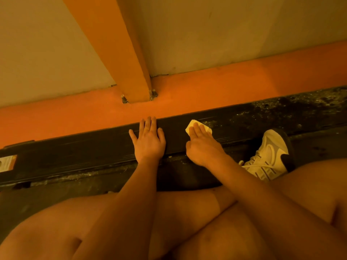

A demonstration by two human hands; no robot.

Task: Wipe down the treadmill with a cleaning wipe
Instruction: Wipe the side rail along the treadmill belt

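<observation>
A long black treadmill side rail (78, 152) runs across the view from lower left to upper right. My left hand (149, 140) lies flat on it with straight fingers. Just to its right, my right hand (201, 144) presses a pale folded cleaning wipe (191, 125) onto the rail with extended fingers; most of the wipe is hidden under them. The rail's right part (293, 111) is speckled with pale dust.
An orange base beam (216, 85) and an orange upright post (120, 53), bolted at its foot, stand beyond the rail against a grey wall (225, 30). My white shoe (270, 156) rests at the right. My bare knees fill the bottom. A label (7, 163) sits at the rail's left end.
</observation>
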